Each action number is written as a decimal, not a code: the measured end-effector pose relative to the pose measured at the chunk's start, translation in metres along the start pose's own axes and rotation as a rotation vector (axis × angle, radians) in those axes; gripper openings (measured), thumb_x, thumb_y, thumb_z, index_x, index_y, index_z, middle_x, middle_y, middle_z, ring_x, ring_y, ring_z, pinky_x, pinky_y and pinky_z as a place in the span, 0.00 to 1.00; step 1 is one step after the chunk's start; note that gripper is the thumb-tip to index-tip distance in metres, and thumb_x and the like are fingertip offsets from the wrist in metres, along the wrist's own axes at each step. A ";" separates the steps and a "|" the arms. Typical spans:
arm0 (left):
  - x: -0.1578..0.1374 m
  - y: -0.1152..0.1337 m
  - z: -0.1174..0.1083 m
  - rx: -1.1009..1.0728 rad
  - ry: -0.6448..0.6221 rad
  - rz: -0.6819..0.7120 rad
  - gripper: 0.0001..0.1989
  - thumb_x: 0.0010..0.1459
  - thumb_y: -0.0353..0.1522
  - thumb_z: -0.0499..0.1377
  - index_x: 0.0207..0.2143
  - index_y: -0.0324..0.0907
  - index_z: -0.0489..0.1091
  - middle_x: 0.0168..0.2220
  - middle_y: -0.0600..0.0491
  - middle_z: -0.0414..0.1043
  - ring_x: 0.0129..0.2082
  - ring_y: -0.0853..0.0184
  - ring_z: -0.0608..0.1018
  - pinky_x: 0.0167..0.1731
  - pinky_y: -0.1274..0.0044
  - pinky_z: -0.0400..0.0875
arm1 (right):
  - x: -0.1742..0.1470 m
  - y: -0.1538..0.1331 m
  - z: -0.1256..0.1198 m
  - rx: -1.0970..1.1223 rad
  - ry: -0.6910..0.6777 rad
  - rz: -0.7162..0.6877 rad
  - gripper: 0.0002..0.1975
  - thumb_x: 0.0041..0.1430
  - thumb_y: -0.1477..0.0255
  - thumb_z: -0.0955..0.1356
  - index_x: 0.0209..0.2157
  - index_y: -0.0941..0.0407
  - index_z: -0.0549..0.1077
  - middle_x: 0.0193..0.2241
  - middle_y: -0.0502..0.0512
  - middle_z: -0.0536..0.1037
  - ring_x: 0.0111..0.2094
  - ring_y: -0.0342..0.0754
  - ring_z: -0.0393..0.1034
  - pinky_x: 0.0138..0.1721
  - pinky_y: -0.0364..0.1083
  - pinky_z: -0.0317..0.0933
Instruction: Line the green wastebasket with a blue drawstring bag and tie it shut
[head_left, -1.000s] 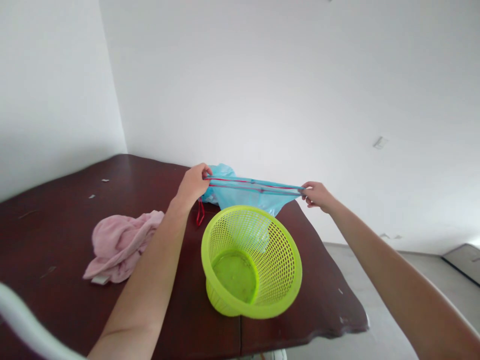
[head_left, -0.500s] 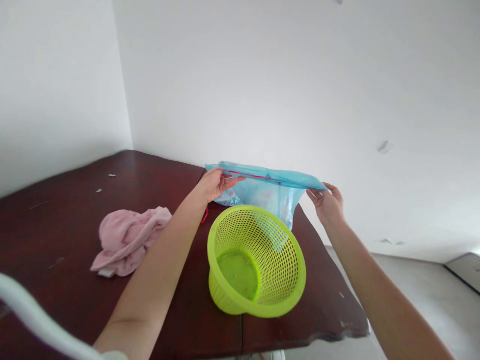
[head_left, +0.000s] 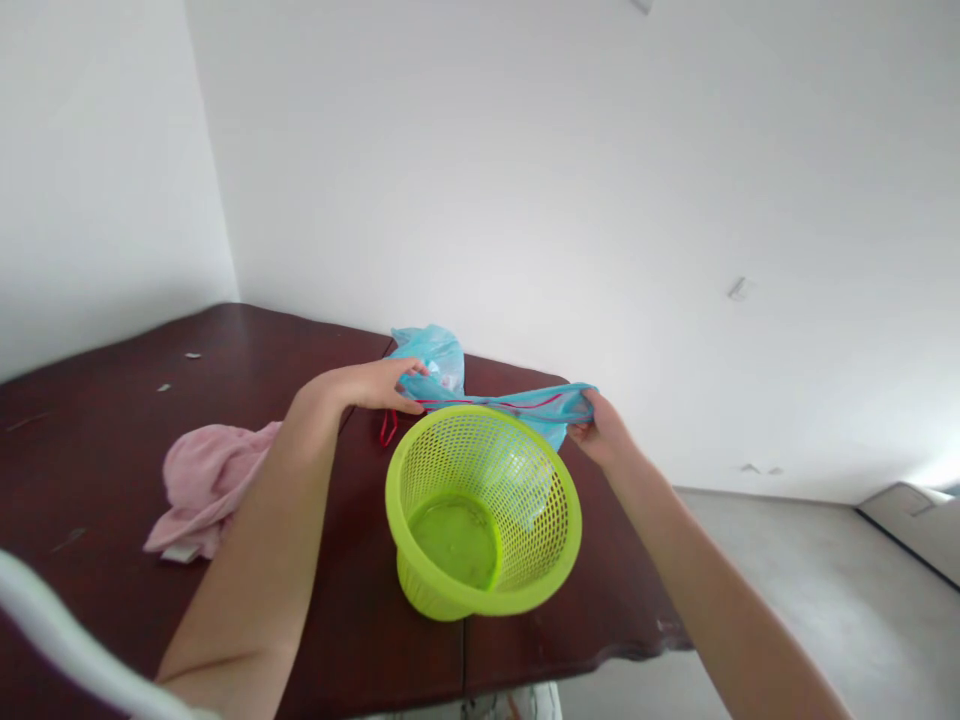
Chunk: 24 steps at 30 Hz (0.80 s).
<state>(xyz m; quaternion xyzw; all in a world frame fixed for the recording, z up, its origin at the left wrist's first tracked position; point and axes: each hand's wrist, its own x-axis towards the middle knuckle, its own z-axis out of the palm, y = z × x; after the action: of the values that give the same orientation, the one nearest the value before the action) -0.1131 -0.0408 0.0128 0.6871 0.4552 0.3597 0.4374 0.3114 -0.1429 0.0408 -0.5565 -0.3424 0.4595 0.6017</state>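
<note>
A translucent blue plastic drawstring bag (head_left: 427, 350) with a red cord along its mouth lies at the back of the table, behind the basket. My left hand (head_left: 375, 385) has its thumb and fingers curled around the left part of the bag's mouth. At the other end, my right hand (head_left: 600, 432) pinches the edge, so the mouth stretches between both hands. In front of it stands a lime-green plastic basket (head_left: 409, 560) with meshed sides, and nothing lies inside. A red cord loop (head_left: 388, 428) hangs below my left hand.
A crumpled pink cloth (head_left: 214, 470) lies on the dark red-brown wooden table (head_left: 375, 620), left of the basket and partly behind my left forearm. White walls (head_left: 480, 200) rise behind the table. A blurred white curved bar (head_left: 60, 630) crosses the lower left corner.
Both hands have lowered, pulling the bag's mouth down behind the basket rim. The raised sheet is now bunched into a narrow strip. The whole view has shifted slightly.
</note>
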 end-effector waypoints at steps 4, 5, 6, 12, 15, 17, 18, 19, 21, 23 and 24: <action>-0.007 0.020 0.006 0.078 -0.032 0.213 0.26 0.54 0.36 0.85 0.54 0.42 0.87 0.57 0.47 0.89 0.57 0.55 0.83 0.54 0.73 0.77 | 0.012 0.003 0.057 -0.024 -0.078 -0.024 0.16 0.66 0.65 0.78 0.31 0.51 0.71 0.21 0.45 0.75 0.22 0.43 0.68 0.25 0.42 0.67; -0.007 0.025 0.012 0.057 -0.061 0.274 0.20 0.64 0.42 0.80 0.53 0.43 0.86 0.57 0.46 0.89 0.58 0.55 0.85 0.57 0.71 0.78 | 0.013 0.004 0.071 -0.035 -0.111 -0.034 0.13 0.65 0.65 0.79 0.32 0.51 0.73 0.24 0.46 0.78 0.25 0.44 0.72 0.28 0.43 0.71; -0.006 0.028 0.019 0.015 -0.104 0.318 0.19 0.71 0.47 0.74 0.53 0.43 0.86 0.57 0.45 0.89 0.58 0.55 0.86 0.59 0.68 0.80 | 0.013 0.005 0.084 -0.049 -0.149 -0.044 0.11 0.64 0.66 0.80 0.33 0.51 0.76 0.25 0.47 0.81 0.27 0.45 0.75 0.31 0.44 0.74; 0.015 0.019 0.057 -0.139 -0.389 0.275 0.24 0.72 0.55 0.71 0.51 0.45 0.86 0.49 0.44 0.91 0.48 0.58 0.90 0.47 0.68 0.85 | 0.011 0.009 0.130 -0.165 -0.309 -0.080 0.12 0.57 0.66 0.82 0.32 0.52 0.78 0.24 0.46 0.80 0.26 0.45 0.74 0.32 0.45 0.72; 0.021 0.015 0.060 -0.135 -0.239 0.404 0.20 0.69 0.50 0.75 0.49 0.44 0.85 0.40 0.49 0.88 0.38 0.64 0.86 0.38 0.73 0.80 | 0.015 0.011 0.136 -0.206 -0.295 -0.095 0.12 0.58 0.66 0.81 0.32 0.52 0.77 0.23 0.45 0.79 0.25 0.44 0.73 0.31 0.45 0.72; 0.021 0.016 0.058 -0.181 -0.205 0.466 0.18 0.72 0.49 0.73 0.49 0.44 0.85 0.39 0.49 0.88 0.37 0.65 0.85 0.40 0.74 0.80 | 0.020 0.012 0.139 -0.231 -0.281 -0.099 0.11 0.59 0.65 0.81 0.33 0.52 0.78 0.23 0.46 0.80 0.25 0.45 0.74 0.32 0.45 0.74; 0.020 0.017 0.057 -0.202 -0.238 0.470 0.19 0.75 0.49 0.71 0.50 0.44 0.85 0.41 0.48 0.89 0.40 0.64 0.87 0.43 0.72 0.82 | 0.023 0.013 0.141 -0.243 -0.275 -0.101 0.11 0.59 0.64 0.80 0.34 0.52 0.79 0.23 0.46 0.80 0.25 0.46 0.74 0.32 0.46 0.74; 0.020 0.018 0.057 -0.213 -0.283 0.461 0.19 0.77 0.50 0.68 0.50 0.44 0.85 0.45 0.46 0.90 0.44 0.62 0.89 0.47 0.71 0.84 | 0.027 0.013 0.144 -0.256 -0.270 -0.105 0.12 0.59 0.63 0.81 0.34 0.52 0.79 0.23 0.46 0.79 0.25 0.46 0.73 0.31 0.46 0.74; 0.022 0.017 0.058 -0.184 -0.303 0.435 0.20 0.79 0.50 0.65 0.51 0.44 0.86 0.51 0.43 0.91 0.52 0.58 0.90 0.53 0.68 0.85 | 0.033 0.015 0.148 -0.281 -0.265 -0.119 0.15 0.58 0.60 0.82 0.33 0.52 0.78 0.21 0.44 0.77 0.23 0.45 0.70 0.29 0.45 0.71; 0.027 0.011 0.061 -0.122 -0.202 0.421 0.20 0.79 0.49 0.63 0.53 0.44 0.86 0.52 0.44 0.91 0.54 0.56 0.90 0.55 0.67 0.85 | 0.038 0.017 0.152 -0.313 -0.272 -0.147 0.19 0.56 0.57 0.84 0.30 0.51 0.76 0.19 0.42 0.73 0.22 0.43 0.65 0.26 0.44 0.66; 0.031 0.006 0.063 -0.094 -0.139 0.416 0.19 0.78 0.48 0.64 0.54 0.44 0.85 0.52 0.44 0.91 0.55 0.55 0.90 0.55 0.66 0.85 | 0.039 0.017 0.152 -0.335 -0.281 -0.164 0.22 0.55 0.56 0.85 0.29 0.51 0.74 0.18 0.41 0.71 0.22 0.42 0.63 0.25 0.43 0.62</action>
<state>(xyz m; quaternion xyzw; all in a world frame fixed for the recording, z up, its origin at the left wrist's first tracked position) -0.0448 -0.0298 -0.0012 0.7681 0.2552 0.4147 0.4159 0.1811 -0.0529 0.0421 -0.5493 -0.5383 0.4188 0.4828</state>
